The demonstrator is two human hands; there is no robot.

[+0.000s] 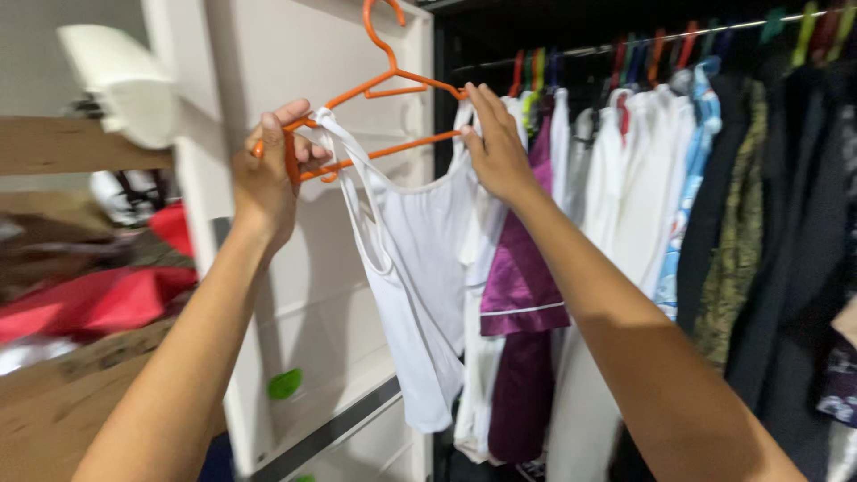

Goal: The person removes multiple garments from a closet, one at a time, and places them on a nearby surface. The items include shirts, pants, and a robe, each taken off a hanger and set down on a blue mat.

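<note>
An orange plastic hanger (384,80) is held up in front of a white wardrobe door (321,268). A white sleeveless top (415,259) hangs from it by its thin straps. My left hand (272,170) grips the hanger's left end together with a strap. My right hand (495,147) pinches the hanger's right end and the top's other shoulder strap. The top's body droops down between my two forearms.
An open wardrobe holds several garments on a rail (625,45): a purple satin piece (527,277), white clothes (625,223), a blue patterned one (692,178), dark ones (786,250). Red fabric (98,299) lies on a wooden surface (62,402) at left.
</note>
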